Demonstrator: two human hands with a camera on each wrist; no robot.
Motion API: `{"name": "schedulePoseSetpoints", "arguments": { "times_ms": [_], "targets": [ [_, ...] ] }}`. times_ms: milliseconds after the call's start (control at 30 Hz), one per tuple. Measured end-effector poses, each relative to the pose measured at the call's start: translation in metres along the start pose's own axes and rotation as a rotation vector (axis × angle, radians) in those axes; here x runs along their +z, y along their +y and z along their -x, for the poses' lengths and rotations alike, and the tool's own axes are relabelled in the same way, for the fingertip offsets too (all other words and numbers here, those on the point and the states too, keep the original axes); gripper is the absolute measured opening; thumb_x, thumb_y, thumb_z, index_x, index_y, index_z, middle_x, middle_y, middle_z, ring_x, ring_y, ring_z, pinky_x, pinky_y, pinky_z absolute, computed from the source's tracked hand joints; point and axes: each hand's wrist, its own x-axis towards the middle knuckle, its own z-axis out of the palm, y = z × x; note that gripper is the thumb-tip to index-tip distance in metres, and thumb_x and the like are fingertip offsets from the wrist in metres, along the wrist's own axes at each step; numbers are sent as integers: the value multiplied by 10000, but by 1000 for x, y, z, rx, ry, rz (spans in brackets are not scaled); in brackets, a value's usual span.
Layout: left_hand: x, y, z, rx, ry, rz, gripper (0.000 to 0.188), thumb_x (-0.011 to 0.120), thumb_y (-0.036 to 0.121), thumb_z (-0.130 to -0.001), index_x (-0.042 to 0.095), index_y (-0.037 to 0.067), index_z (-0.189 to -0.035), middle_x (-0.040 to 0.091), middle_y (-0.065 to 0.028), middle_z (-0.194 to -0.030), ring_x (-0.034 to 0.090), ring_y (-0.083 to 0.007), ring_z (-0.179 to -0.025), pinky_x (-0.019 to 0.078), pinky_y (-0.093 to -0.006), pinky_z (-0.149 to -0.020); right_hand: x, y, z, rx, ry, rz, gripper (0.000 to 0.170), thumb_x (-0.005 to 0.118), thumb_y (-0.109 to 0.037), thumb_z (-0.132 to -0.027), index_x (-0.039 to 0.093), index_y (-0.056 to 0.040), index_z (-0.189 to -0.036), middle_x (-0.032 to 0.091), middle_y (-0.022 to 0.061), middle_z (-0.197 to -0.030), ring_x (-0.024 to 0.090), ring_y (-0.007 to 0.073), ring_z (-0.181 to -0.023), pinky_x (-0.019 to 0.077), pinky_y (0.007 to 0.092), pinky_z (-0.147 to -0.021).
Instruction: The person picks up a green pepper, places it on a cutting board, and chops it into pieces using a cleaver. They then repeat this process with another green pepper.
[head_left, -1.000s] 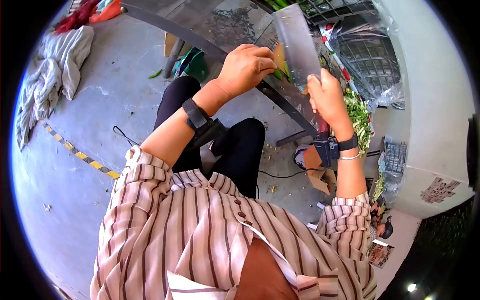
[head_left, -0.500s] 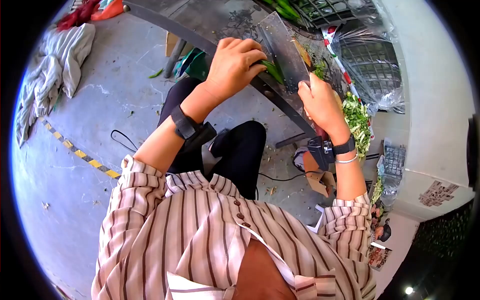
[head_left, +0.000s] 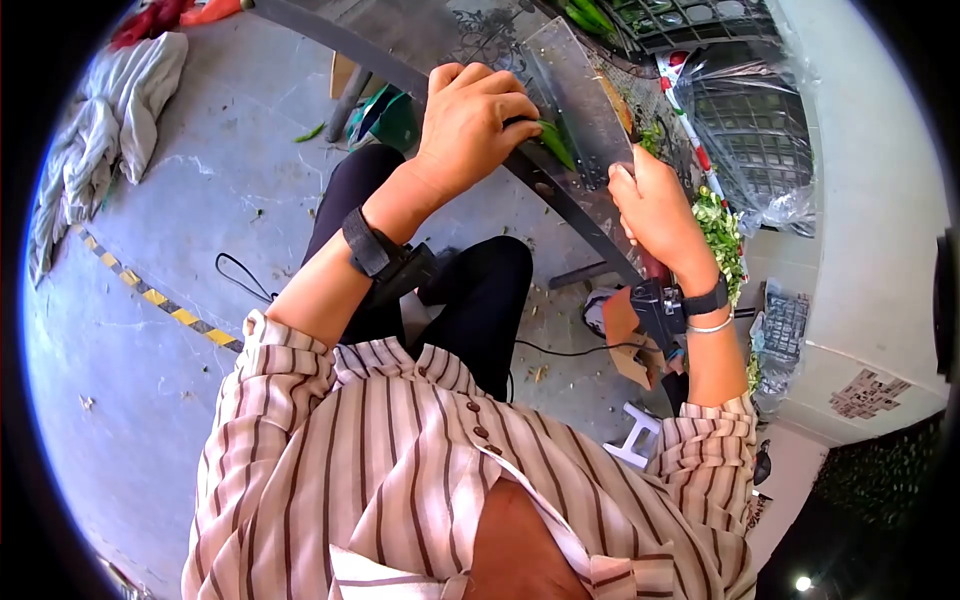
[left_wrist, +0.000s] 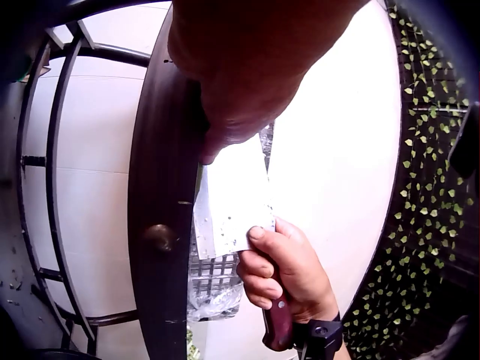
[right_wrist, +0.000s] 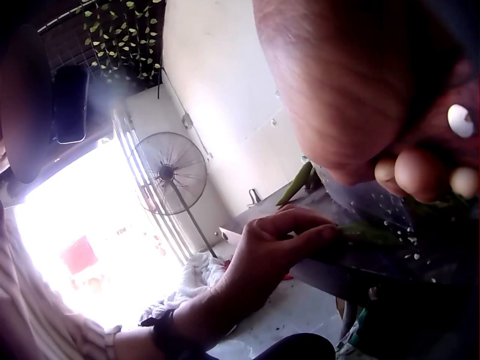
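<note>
My left hand [head_left: 472, 125] pinches a long green pepper [head_left: 557, 148] at the near edge of the dark table. The pepper's free end sticks out past the fingertips, toward a broad cleaver [head_left: 580, 92]. My right hand [head_left: 660, 212] grips that cleaver by its dark red handle [left_wrist: 279, 324], thumb up against the blade. Small pale bits cling to the steel. In the right wrist view the left hand's fingers [right_wrist: 300, 229] hold the pepper close over the tabletop, and another green pepper [right_wrist: 297, 183] lies farther back.
Chopped green pieces [head_left: 715, 232] are heaped at the right, beside a plastic-wrapped crate [head_left: 745, 130]. Whole green peppers [head_left: 588, 14] lie at the far side. A cardboard box [head_left: 630, 340] and a white stool [head_left: 634, 435] stand on the floor below.
The cleaver has come down from a raised position to beside the pepper. My left hand has shifted slightly up and left, and more of the pepper shows past its fingers.
</note>
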Motion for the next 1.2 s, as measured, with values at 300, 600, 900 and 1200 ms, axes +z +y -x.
{"name": "schedulePoseSetpoints", "arguments": {
  "times_ms": [300,600,900,1200],
  "targets": [
    [-3,0,-1,-9,-40,10,77,731,241,-734,702,171,-752,630,84,-844,537,-144,-816,313,-324,-873,6,4,-7,-89,53,44,213,534,-154,-897,508,56,-873,579,248,-722,567,430,-675,445,431,-602],
    [3,2,-8,-10,-105,-31,81,724,246,-737,711,173,-769,646,82,-864,564,-147,-871,315,-339,-878,24,9,-39,-286,247,103,267,495,-180,-893,536,78,-837,581,255,-666,596,406,-638,479,437,-599],
    [1,-1,-8,-64,-93,59,71,721,235,-745,711,165,-751,634,67,-823,553,-160,-863,299,-362,-909,6,14,-13,-74,198,-148,211,466,-145,-882,537,53,-904,539,127,-558,546,215,-424,444,373,-448],
    [0,1,-7,-38,-74,61,80,712,242,-751,710,163,-759,629,61,-823,542,-168,-849,305,-346,-899,10,-1,12,-218,246,136,255,520,-187,-889,508,52,-800,566,282,-714,576,462,-727,456,480,-640]
  ]
}}
